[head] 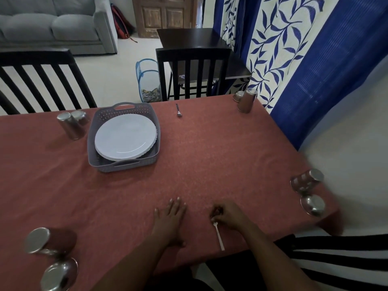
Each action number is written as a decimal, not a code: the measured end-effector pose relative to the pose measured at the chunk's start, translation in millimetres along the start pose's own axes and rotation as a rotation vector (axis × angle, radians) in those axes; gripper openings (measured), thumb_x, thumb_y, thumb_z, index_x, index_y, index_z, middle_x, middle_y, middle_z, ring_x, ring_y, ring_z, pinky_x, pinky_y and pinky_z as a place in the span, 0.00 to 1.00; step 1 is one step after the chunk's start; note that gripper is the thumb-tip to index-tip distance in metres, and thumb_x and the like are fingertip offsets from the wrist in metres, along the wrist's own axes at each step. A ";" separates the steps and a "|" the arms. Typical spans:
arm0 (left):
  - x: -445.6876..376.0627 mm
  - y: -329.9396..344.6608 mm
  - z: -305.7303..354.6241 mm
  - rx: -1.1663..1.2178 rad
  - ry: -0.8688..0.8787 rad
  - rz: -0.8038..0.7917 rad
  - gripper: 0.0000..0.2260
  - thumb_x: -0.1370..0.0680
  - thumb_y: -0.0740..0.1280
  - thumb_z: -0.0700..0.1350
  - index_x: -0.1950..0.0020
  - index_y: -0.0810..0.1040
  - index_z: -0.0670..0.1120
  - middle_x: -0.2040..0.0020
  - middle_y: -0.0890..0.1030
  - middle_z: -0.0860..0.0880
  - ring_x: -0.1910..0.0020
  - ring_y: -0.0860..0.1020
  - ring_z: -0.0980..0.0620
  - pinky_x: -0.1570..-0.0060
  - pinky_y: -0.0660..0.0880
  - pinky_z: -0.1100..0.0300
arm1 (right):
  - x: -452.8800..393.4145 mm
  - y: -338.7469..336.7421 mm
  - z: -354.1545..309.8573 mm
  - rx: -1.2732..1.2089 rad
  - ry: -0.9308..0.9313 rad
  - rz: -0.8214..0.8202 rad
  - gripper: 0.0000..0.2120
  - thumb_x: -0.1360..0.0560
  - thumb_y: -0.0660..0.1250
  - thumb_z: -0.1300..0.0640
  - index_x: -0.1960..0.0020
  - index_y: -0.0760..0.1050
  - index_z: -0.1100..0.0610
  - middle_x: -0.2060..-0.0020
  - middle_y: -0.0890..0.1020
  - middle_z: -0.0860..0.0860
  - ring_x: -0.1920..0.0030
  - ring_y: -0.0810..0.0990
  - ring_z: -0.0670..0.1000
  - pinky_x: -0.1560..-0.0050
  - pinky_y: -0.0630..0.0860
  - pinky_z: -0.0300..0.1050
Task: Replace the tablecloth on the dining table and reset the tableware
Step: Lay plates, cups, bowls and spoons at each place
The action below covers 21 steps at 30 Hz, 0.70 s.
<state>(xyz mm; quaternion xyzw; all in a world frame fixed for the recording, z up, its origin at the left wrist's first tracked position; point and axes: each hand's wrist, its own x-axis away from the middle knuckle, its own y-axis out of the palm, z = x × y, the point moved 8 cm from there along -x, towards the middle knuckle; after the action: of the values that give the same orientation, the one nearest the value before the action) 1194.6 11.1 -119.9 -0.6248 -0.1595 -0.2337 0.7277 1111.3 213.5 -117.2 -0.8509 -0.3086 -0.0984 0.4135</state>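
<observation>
The resetting stage looked to be in hand: the reddish-brown tablecloth (210, 160) already covered the counter, and cups and bowls stood at the corners while the plates had not yet been laid out.

From the left, an upturned steel cup (45, 241) and an upturned steel bowl (59, 274) sat at the near left corner. Behind them, at the far left, stood a second cup (70, 126) with a second bowl (80, 117) touching it. Next came a grey basket (93, 148) holding a stack of white plates (126, 136); how many plates were stacked could not be told. A small spoon (178, 111) lay beyond it, near the far edge.

The left hand (170, 219) lay flat on the cloth, fingers straight, holding nothing. The right hand (227, 215), just beside it, pinched the top of a white spoon (219, 236) that lay along the near edge. It seemed the spoon was being placed for the near setting.

To the right, a third cup (247, 100) and bowl (239, 95) stood at the far corner, and a fourth cup (306, 180) and bowl (312, 205) at the near right corner. That made four cups, four bowls and two spoons in view, and one basket.

The next move probably called for letting go of the spoon and reaching to the basket for a plate.
</observation>
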 end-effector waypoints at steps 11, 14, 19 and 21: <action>27.9 -1.5 -28.5 0.424 0.085 0.283 0.29 0.25 0.57 0.57 0.27 0.69 0.45 0.25 0.64 0.49 0.27 0.68 0.47 0.28 0.65 0.57 | -5.4 -29.0 -13.6 0.020 -0.031 0.231 0.08 0.27 0.76 0.48 0.59 0.77 0.41 0.65 0.81 0.40 0.63 0.78 0.35 0.60 0.73 0.37; 61.2 -14.5 -57.5 0.527 0.007 0.373 0.23 0.25 0.63 0.49 0.29 0.71 0.50 0.30 0.68 0.50 0.34 0.73 0.51 0.35 0.70 0.60 | -22.8 -29.1 -37.9 0.005 -0.074 0.315 0.12 0.26 0.75 0.51 0.65 0.75 0.44 0.71 0.80 0.42 0.67 0.79 0.40 0.63 0.73 0.42; 96.9 -36.6 -119.7 0.601 -0.174 0.521 0.22 0.26 0.67 0.46 0.32 0.72 0.51 0.35 0.71 0.51 0.38 0.75 0.51 0.39 0.72 0.59 | -68.5 -2.4 -125.5 -0.064 -0.243 0.289 0.12 0.24 0.73 0.52 0.65 0.76 0.50 0.71 0.82 0.46 0.70 0.81 0.46 0.63 0.79 0.48; 112.5 -42.6 -141.4 0.621 -0.229 0.568 0.21 0.26 0.68 0.45 0.33 0.73 0.51 0.37 0.71 0.52 0.40 0.76 0.52 0.40 0.72 0.61 | -89.4 10.7 -164.2 -0.055 -0.270 0.257 0.13 0.24 0.72 0.50 0.66 0.75 0.46 0.71 0.83 0.45 0.69 0.82 0.44 0.62 0.79 0.48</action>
<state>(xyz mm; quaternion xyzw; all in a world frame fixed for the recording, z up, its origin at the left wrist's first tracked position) 1257.6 -148.6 -49.1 -0.4173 -0.1236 0.1054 0.8941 1061.6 43.3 -57.0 -0.8998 -0.2474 0.0619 0.3540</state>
